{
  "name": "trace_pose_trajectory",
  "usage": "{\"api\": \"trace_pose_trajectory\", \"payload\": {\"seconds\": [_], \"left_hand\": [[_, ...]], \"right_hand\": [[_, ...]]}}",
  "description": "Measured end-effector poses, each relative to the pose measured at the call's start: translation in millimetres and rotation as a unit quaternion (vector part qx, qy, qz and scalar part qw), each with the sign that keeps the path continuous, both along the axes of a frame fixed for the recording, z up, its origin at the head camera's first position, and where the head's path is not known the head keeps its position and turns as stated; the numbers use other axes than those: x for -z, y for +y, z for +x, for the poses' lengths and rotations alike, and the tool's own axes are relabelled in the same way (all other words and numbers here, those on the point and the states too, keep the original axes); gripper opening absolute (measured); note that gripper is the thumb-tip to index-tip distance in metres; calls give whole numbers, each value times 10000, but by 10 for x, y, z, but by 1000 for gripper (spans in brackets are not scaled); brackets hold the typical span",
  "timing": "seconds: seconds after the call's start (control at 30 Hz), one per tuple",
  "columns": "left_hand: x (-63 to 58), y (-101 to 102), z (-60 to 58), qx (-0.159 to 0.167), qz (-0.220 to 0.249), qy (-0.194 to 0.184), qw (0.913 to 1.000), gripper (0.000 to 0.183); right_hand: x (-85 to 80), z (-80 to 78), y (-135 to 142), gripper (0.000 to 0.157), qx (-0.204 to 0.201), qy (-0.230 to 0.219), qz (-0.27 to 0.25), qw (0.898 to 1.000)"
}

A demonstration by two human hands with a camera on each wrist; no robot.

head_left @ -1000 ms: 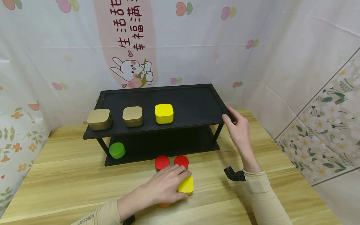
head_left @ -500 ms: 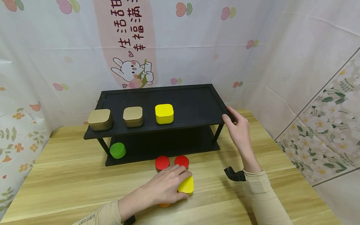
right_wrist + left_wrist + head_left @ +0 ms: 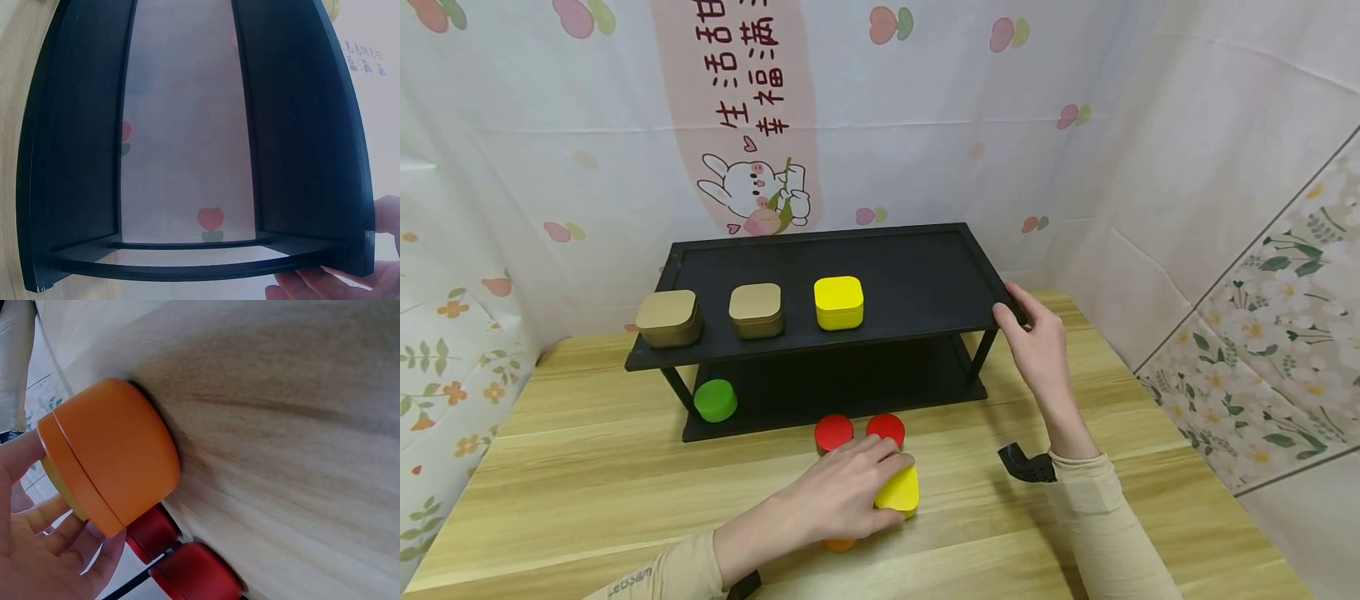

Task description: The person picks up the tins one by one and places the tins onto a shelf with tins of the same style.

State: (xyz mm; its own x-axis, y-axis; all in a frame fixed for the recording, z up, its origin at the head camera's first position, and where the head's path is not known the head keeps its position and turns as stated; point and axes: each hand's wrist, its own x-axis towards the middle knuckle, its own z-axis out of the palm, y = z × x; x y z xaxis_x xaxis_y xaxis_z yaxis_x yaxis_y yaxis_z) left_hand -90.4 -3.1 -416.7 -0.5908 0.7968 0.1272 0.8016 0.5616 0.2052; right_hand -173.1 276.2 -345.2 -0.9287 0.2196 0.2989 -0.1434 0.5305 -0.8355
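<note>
On a wooden table point(image 3: 587, 467), a two-tier black rack point(image 3: 981, 354) is found. At the left end of its upper shelf point(image 3: 917, 267), a larger tan box point(image 3: 668, 321) is seated at the front corner. Just below and to the right, a green tub point(image 3: 716, 401) is housed on the lower shelf point(image 3: 850, 379). Next along the upper shelf, a smaller tan box point(image 3: 756, 312) is noted, followed by an upper yellow box point(image 3: 838, 303).

In front of the rack, an orange tub point(image 3: 839, 546) is mostly covered by the left hand point(image 3: 850, 492) in the head view; it is shown standing on the table in the left wrist view. Beyond that hand, a left red tub point(image 3: 834, 432) and a right red tub point(image 3: 886, 428) are set side by side. The lower yellow box point(image 3: 900, 490) is pinched between the left thumb and fingers; whether its base is touching the table cannot be told.

At the far right, the upper shelf's front corner is gripped by the right hand point(image 3: 1037, 346), with fingers curled beneath the edge.
</note>
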Motion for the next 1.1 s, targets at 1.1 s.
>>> {"api": "trace_pose_trajectory", "payload": {"seconds": [1.1], "left_hand": [[-416,-38,-28,3,275,450,9986,53]], "right_hand": [[19,-12,26,51,-7,20,50,10000]]}}
